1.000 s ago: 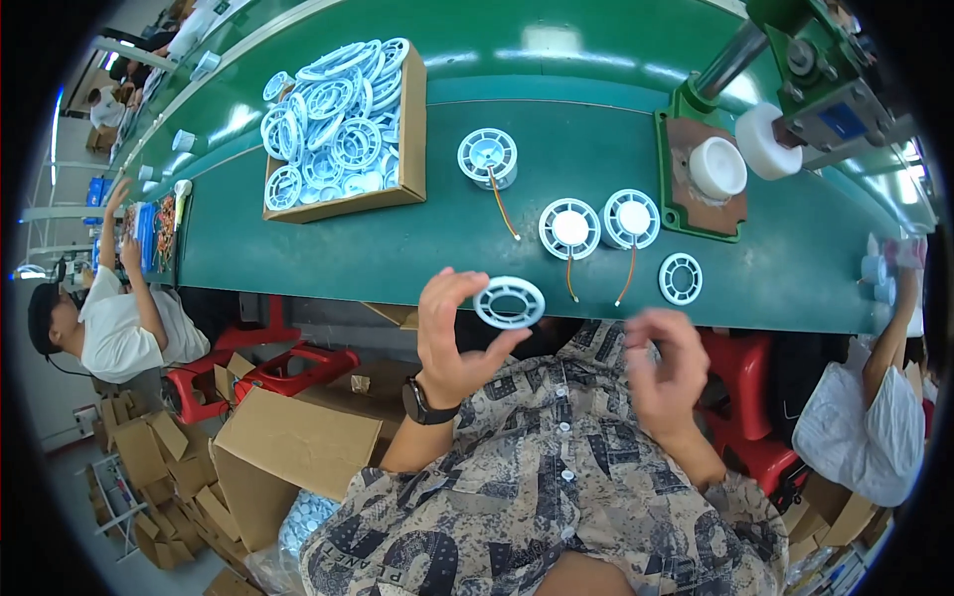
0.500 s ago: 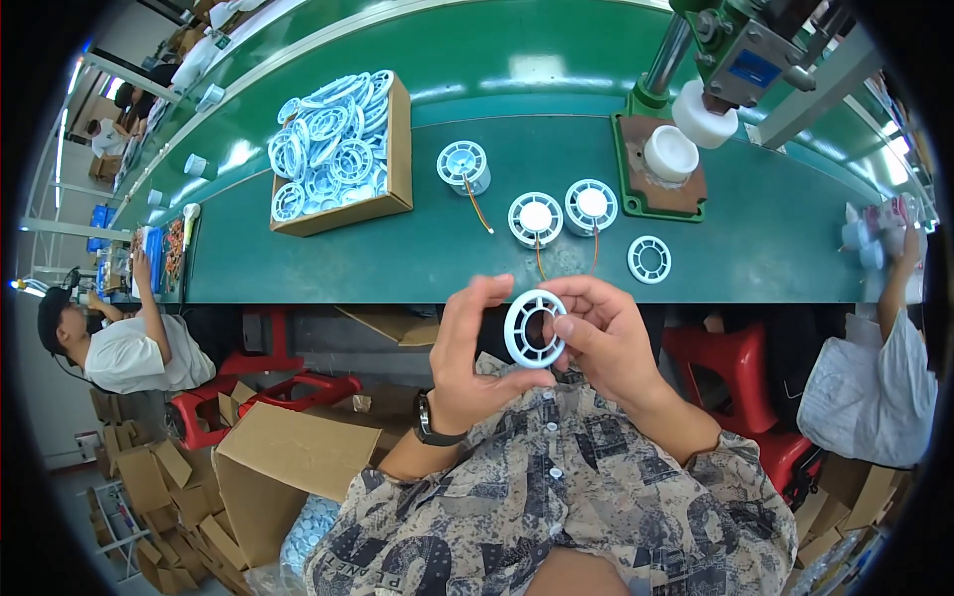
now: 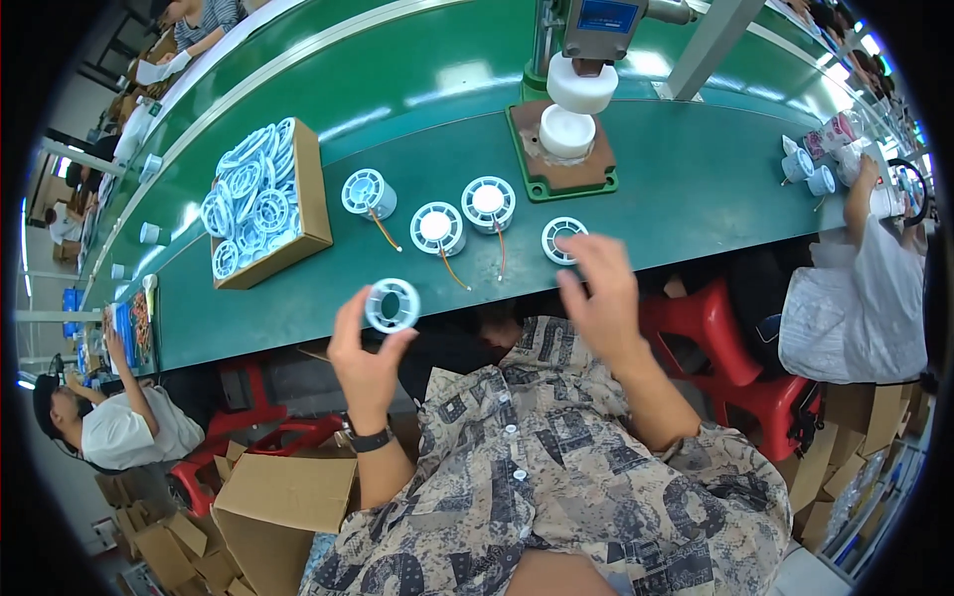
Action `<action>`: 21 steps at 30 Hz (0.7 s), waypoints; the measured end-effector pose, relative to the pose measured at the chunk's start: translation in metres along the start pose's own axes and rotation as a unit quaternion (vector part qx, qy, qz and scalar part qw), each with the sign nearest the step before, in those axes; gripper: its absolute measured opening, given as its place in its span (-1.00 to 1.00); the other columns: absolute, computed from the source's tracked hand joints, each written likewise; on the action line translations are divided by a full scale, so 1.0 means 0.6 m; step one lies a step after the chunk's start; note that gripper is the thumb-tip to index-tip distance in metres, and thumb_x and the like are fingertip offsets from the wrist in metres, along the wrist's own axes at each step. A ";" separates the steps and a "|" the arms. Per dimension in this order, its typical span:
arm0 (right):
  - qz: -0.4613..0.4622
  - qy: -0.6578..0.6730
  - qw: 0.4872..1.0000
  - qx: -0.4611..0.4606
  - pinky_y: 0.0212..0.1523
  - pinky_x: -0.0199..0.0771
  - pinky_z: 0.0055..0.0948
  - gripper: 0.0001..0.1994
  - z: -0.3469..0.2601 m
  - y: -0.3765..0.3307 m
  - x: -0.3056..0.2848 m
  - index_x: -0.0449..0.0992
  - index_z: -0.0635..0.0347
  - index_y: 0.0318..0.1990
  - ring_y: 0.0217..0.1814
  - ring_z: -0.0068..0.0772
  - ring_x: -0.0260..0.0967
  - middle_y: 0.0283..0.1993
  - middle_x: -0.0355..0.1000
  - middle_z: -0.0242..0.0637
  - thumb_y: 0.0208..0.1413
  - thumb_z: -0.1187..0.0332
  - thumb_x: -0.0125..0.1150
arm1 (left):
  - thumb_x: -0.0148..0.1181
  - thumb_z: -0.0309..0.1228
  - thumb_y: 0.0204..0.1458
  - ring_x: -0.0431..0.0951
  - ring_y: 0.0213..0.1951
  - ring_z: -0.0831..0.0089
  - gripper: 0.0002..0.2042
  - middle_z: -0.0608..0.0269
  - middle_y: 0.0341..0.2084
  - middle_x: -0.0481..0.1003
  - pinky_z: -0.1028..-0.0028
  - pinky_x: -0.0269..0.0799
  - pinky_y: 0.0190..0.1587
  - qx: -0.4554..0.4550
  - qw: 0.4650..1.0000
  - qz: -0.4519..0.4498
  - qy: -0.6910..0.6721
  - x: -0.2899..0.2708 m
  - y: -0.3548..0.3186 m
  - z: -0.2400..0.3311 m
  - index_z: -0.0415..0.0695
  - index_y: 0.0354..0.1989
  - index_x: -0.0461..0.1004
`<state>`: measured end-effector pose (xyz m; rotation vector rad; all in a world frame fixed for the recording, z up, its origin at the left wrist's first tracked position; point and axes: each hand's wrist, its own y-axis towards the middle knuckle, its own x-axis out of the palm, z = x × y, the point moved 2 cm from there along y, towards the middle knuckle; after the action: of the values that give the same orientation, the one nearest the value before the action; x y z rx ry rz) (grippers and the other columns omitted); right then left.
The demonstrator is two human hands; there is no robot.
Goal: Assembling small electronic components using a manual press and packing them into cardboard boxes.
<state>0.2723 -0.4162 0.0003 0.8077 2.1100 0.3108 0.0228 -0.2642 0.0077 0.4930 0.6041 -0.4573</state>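
My left hand (image 3: 362, 363) grips a pale blue spoked ring (image 3: 396, 285) between thumb and fingers, just off the table's front edge. My right hand (image 3: 608, 303) is open, fingers apart and slightly blurred. Its fingertips overlap the right side of a second spoked ring (image 3: 549, 241) lying on the green table (image 3: 686, 189); whether they touch it I cannot tell. Farther in stand three round pale blue motor housings with thin wires: one housing (image 3: 369, 192) with a blue top, a middle housing (image 3: 437, 228) and a right housing (image 3: 488, 203), the latter two with white round centres.
A cardboard box (image 3: 316, 189) full of similar rings stands at the left. A green-based press (image 3: 606, 186) with white round upper and lower blocks stands at the back. Co-workers sit at both sides, near red stools (image 3: 701, 333). An open carton (image 3: 283, 492) is low at my left.
My hands have parted. The left took the ring away to the left; the right let go and reached over the ring on the table. The view has shifted and turned.
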 end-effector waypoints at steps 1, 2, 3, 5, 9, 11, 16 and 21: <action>0.012 -0.059 0.998 0.029 0.07 0.31 -0.16 -0.44 0.023 0.002 -0.016 0.42 0.21 0.09 0.07 0.00 0.31 -0.02 0.42 -0.12 -0.19 0.52 0.35 | 0.48 -0.44 -0.27 0.48 -0.02 0.03 -0.42 -0.02 -0.06 0.47 0.24 0.38 0.05 -0.026 0.997 0.058 0.032 -0.004 0.002 -0.018 -0.27 0.02 0.43; 0.011 -0.060 0.998 0.031 0.07 0.31 -0.16 -0.44 0.029 0.003 -0.018 0.42 0.21 0.09 0.07 0.00 0.31 -0.02 0.42 -0.12 -0.19 0.52 0.35 | 0.48 -0.44 -0.27 0.48 -0.02 0.03 -0.42 -0.02 -0.06 0.47 0.24 0.38 0.05 -0.027 0.998 0.055 0.031 -0.002 0.007 -0.031 -0.27 0.02 0.43; -0.002 -0.081 0.996 0.024 0.10 0.27 -0.15 -0.42 0.031 0.009 -0.020 0.42 0.19 0.08 0.10 -0.01 0.29 0.00 0.42 -0.13 -0.22 0.51 0.38 | 0.45 -0.45 -0.24 0.46 0.00 0.05 -0.43 -0.01 -0.04 0.46 0.26 0.36 0.08 -0.025 0.997 0.054 0.054 0.002 0.017 -0.041 -0.27 0.03 0.42; -0.029 -0.121 0.992 0.010 0.16 0.21 -0.11 -0.38 0.036 0.020 -0.020 0.42 0.15 0.08 0.16 -0.03 0.25 0.04 0.41 -0.15 -0.28 0.48 0.42 | 0.40 -0.48 -0.18 0.42 0.05 0.11 -0.45 0.00 -0.01 0.43 0.28 0.30 0.13 -0.023 0.993 0.052 0.099 0.010 0.035 -0.054 -0.27 0.07 0.39; -0.003 -0.046 0.999 0.010 0.16 0.22 -0.08 -0.29 0.049 0.020 0.001 0.36 0.11 0.14 0.10 -0.03 0.30 0.07 0.42 -0.16 -0.30 0.44 0.49 | 0.44 -0.41 -0.22 0.32 0.11 0.06 -0.40 0.01 0.04 0.37 0.21 0.24 0.15 -0.011 0.987 0.028 0.158 0.026 0.047 -0.064 -0.23 0.08 0.39; 0.042 -0.028 0.997 -0.060 0.16 0.23 -0.09 -0.27 0.042 0.017 0.002 0.33 0.12 0.16 0.08 -0.04 0.32 0.07 0.42 -0.16 -0.30 0.43 0.50 | 0.44 -0.41 -0.22 0.31 0.10 0.06 -0.41 0.02 0.03 0.37 0.20 0.23 0.15 -0.013 0.986 0.027 0.163 0.030 0.050 -0.067 -0.22 0.08 0.39; 0.153 0.037 0.958 -0.238 0.18 0.25 -0.14 -0.19 0.023 0.022 0.007 0.22 0.17 0.24 0.02 -0.03 0.37 0.10 0.42 -0.11 -0.25 0.39 0.53 | 0.41 -0.44 -0.19 0.31 0.09 0.06 -0.44 0.04 0.03 0.36 0.21 0.23 0.15 -0.019 0.983 0.020 0.183 0.025 0.053 -0.059 -0.21 0.07 0.39; -0.013 0.121 0.992 -0.043 0.19 0.27 -0.18 -0.17 0.007 0.063 0.002 0.20 0.22 0.26 0.07 -0.03 0.37 0.10 0.42 -0.08 -0.25 0.42 0.52 | 0.41 -0.47 -0.22 0.33 0.07 0.06 -0.45 0.04 0.03 0.37 0.22 0.24 0.14 -0.020 0.985 0.016 0.173 0.025 0.055 -0.052 -0.22 0.04 0.39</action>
<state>0.2916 -0.3869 0.0148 0.7194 2.3132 0.5047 0.0386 -0.2246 -0.0140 0.5484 0.9361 -0.3295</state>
